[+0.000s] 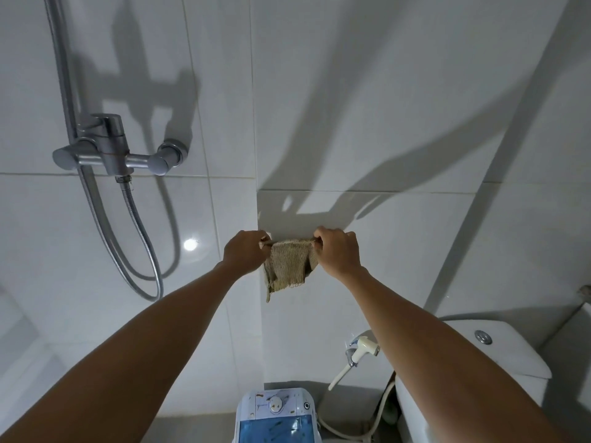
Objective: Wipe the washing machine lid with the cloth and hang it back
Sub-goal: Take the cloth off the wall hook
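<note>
Both hands — left hand (244, 251) and right hand (337, 252) — pinch the cloth's (287, 266) top edge against the wall (383, 123); probably hanging it, though any hook is hidden.

The washing machine (275, 417) is cut off by the bottom edge.

White tiled walls (383, 91), perhaps one overhead light.

Cloth (289, 265): coarse ribbed weave, frayed lower edge, matt. Wall tiles (383, 91): glossy, smooth. Shower mixer (112, 151) and hose (144, 238): brushed metal. Washing machine lid (271, 426): translucent blue plastic.
</note>
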